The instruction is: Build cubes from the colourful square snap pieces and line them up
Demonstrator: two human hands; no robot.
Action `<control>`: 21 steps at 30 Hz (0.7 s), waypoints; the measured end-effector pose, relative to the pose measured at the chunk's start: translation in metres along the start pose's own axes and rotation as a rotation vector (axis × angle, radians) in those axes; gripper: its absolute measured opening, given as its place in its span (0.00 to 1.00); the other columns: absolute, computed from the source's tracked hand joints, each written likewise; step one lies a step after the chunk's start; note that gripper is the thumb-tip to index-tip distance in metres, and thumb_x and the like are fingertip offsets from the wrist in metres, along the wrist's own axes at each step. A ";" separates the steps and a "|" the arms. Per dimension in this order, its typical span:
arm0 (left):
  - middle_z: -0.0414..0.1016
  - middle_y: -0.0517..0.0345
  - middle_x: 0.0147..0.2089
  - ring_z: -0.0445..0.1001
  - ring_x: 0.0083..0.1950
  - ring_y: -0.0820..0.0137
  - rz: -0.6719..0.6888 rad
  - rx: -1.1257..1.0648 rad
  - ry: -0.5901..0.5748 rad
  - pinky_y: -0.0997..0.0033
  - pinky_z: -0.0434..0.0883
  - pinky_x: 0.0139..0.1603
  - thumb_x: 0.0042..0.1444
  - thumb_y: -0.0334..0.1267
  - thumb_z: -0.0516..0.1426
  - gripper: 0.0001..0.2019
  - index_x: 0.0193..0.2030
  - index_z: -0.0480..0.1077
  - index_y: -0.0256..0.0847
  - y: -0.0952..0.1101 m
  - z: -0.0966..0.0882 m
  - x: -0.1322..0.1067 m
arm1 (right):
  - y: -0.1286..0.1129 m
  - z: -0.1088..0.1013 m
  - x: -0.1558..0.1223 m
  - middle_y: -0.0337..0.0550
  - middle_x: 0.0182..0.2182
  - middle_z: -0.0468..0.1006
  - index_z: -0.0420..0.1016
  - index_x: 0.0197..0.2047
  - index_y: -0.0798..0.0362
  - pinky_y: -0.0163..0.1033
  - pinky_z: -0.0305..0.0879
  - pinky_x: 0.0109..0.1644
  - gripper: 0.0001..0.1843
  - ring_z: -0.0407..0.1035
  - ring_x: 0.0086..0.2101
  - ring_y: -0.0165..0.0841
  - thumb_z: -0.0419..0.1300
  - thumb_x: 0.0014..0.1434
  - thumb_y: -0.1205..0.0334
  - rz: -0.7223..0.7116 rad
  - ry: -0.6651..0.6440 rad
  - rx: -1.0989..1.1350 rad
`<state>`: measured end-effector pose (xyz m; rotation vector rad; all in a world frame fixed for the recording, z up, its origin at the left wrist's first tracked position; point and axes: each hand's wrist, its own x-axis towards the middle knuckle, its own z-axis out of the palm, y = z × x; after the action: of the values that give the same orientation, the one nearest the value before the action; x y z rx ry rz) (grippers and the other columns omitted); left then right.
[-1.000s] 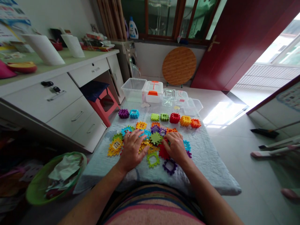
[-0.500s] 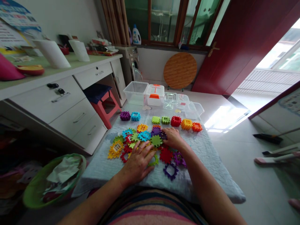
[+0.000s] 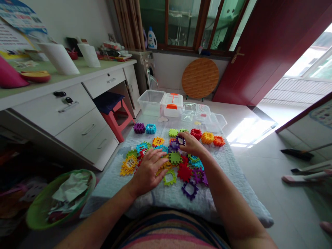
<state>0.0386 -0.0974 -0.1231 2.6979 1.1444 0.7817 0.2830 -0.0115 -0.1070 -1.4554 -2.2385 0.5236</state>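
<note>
Loose toothed plastic building pieces lie in a colourful pile on the cloth-covered table. My right hand (image 3: pixel 190 143) pinches a dark purple building piece (image 3: pixel 180 140), a small frame with an opening, just above the far side of the pile. My left hand (image 3: pixel 149 170) rests with fingers spread over the pile's left part, hiding some pieces. Between the hands are a green square piece (image 3: pixel 175 158) and a light green frame piece (image 3: pixel 169 177). A red piece (image 3: pixel 185 173) and a purple frame piece (image 3: pixel 190 190) lie below my right wrist. Yellow pieces (image 3: pixel 129 165) sit at far left.
Behind the pile stands a row of assembled blocks, among them a purple block (image 3: pixel 139 128), a blue block (image 3: pixel 150 128), a red block (image 3: pixel 196 133) and an orange block (image 3: pixel 219 140). Clear plastic boxes (image 3: pixel 173 110) line the table's far edge. A green basket (image 3: pixel 38 226) stands at left.
My right hand has lifted the dark purple piece slightly up and away from the pile. My left hand has drawn back a little to the left, uncovering the light green frame.
</note>
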 end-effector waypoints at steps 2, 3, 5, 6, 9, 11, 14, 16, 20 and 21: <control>0.74 0.50 0.56 0.67 0.61 0.58 -0.041 -0.045 -0.041 0.50 0.61 0.66 0.61 0.38 0.55 0.14 0.52 0.73 0.42 -0.010 -0.003 0.023 | 0.003 0.002 -0.001 0.54 0.51 0.74 0.70 0.57 0.59 0.47 0.62 0.59 0.30 0.69 0.51 0.41 0.58 0.48 0.71 0.015 0.026 0.016; 0.76 0.50 0.54 0.70 0.58 0.59 -0.061 -0.066 -0.074 0.54 0.64 0.63 0.61 0.37 0.54 0.13 0.51 0.73 0.41 -0.015 -0.002 0.036 | 0.005 0.003 -0.004 0.54 0.51 0.75 0.70 0.56 0.58 0.47 0.63 0.58 0.30 0.69 0.51 0.41 0.58 0.47 0.70 0.025 0.045 0.026; 0.77 0.49 0.51 0.73 0.54 0.59 -0.126 -0.049 -0.124 0.56 0.67 0.60 0.60 0.35 0.54 0.13 0.50 0.74 0.39 -0.026 0.004 0.063 | 0.010 0.005 -0.012 0.54 0.50 0.76 0.71 0.56 0.58 0.47 0.65 0.57 0.30 0.71 0.50 0.42 0.59 0.47 0.70 0.043 0.074 0.053; 0.77 0.47 0.51 0.74 0.53 0.58 -0.146 -0.029 -0.165 0.57 0.68 0.59 0.59 0.34 0.54 0.14 0.50 0.74 0.38 -0.031 0.009 0.076 | 0.013 0.006 -0.016 0.54 0.50 0.77 0.71 0.56 0.59 0.47 0.66 0.56 0.29 0.71 0.50 0.42 0.59 0.47 0.69 0.051 0.085 0.067; 0.77 0.44 0.52 0.74 0.54 0.57 -0.212 0.048 -0.241 0.59 0.68 0.58 0.59 0.37 0.55 0.16 0.51 0.74 0.35 -0.037 0.025 0.108 | 0.020 0.008 -0.028 0.53 0.50 0.77 0.70 0.57 0.58 0.47 0.66 0.56 0.30 0.72 0.49 0.42 0.59 0.49 0.67 0.069 0.106 0.082; 0.78 0.44 0.50 0.75 0.53 0.55 -0.262 0.099 -0.292 0.60 0.69 0.55 0.58 0.42 0.56 0.17 0.51 0.74 0.36 -0.035 0.034 0.122 | 0.022 0.011 -0.033 0.52 0.49 0.78 0.70 0.57 0.57 0.48 0.66 0.56 0.30 0.72 0.49 0.43 0.59 0.49 0.66 0.076 0.112 0.062; 0.79 0.48 0.47 0.76 0.49 0.55 -0.327 0.135 -0.365 0.62 0.71 0.48 0.54 0.44 0.59 0.17 0.49 0.74 0.41 -0.029 0.043 0.132 | 0.021 0.015 -0.037 0.53 0.47 0.78 0.70 0.57 0.58 0.48 0.66 0.54 0.30 0.72 0.47 0.44 0.59 0.49 0.65 0.061 0.111 0.026; 0.80 0.51 0.45 0.77 0.47 0.56 -0.343 0.132 -0.395 0.64 0.71 0.45 0.51 0.43 0.60 0.16 0.47 0.75 0.43 -0.027 0.046 0.133 | 0.021 0.017 -0.039 0.54 0.45 0.79 0.70 0.57 0.60 0.49 0.66 0.53 0.30 0.72 0.46 0.44 0.59 0.49 0.65 0.039 0.111 0.017; 0.80 0.55 0.45 0.77 0.47 0.61 -0.314 0.068 -0.373 0.69 0.70 0.46 0.51 0.37 0.60 0.14 0.46 0.74 0.44 -0.031 0.045 0.131 | 0.022 0.018 -0.040 0.53 0.46 0.78 0.68 0.59 0.58 0.48 0.67 0.53 0.33 0.72 0.45 0.43 0.60 0.47 0.66 0.024 0.154 0.071; 0.80 0.55 0.44 0.77 0.47 0.62 -0.302 0.040 -0.343 0.69 0.70 0.46 0.51 0.35 0.59 0.13 0.45 0.74 0.43 -0.034 0.043 0.130 | 0.022 0.018 -0.040 0.52 0.46 0.78 0.67 0.59 0.57 0.48 0.67 0.52 0.33 0.72 0.45 0.42 0.60 0.47 0.66 0.027 0.161 0.099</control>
<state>0.1143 0.0212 -0.1164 2.4686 1.4336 0.2434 0.3047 -0.0410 -0.1396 -1.4270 -2.0423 0.5002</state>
